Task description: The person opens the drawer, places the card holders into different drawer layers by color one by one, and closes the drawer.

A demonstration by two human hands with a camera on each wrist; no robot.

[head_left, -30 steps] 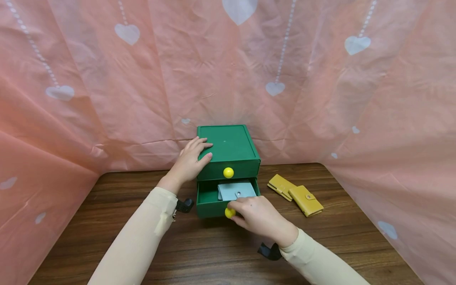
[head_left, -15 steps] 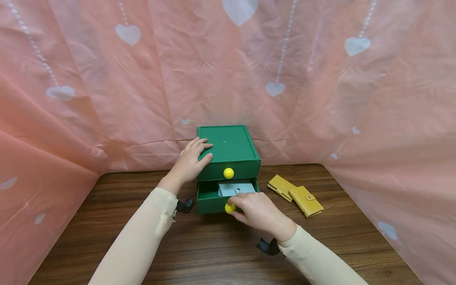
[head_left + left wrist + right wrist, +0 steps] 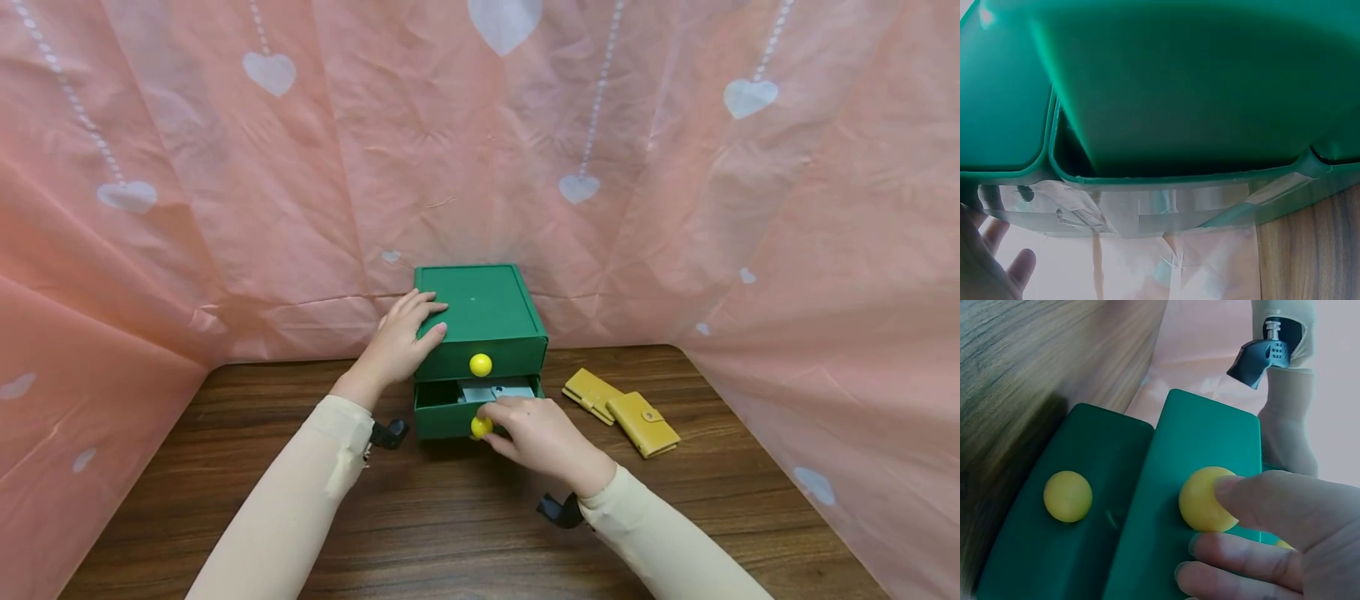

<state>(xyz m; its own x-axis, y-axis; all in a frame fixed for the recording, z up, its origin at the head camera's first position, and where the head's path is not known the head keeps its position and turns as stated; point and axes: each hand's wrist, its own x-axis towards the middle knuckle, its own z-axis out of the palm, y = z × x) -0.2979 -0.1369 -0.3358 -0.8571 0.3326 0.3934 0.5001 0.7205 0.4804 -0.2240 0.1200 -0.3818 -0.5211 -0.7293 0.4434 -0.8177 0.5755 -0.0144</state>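
A green drawer cabinet (image 3: 487, 304) with round yellow knobs stands at the back of the wooden table. My left hand (image 3: 397, 337) rests, fingers spread, on the cabinet's top left edge. With thumb and fingers my right hand (image 3: 546, 442) pinches the yellow knob (image 3: 1205, 500) of the middle drawer (image 3: 442, 422), which is pulled partway out. Inside it lies a light blue wallet (image 3: 480, 392) with a snap, partly hidden by the upper drawer. The right wrist view also shows the bottom drawer's knob (image 3: 1067, 496); that drawer sits further in.
Two yellow wallets (image 3: 592, 392) lie to the right of the cabinet, the front wallet (image 3: 643, 425) overlapping the other. A pink curtain (image 3: 480, 167) with white hearts encloses the table (image 3: 420, 533) behind and at both sides.
The right hand has moved away from the head camera, pushing the middle drawer further in, so less of the light blue wallet shows. The left hand has stayed in place.
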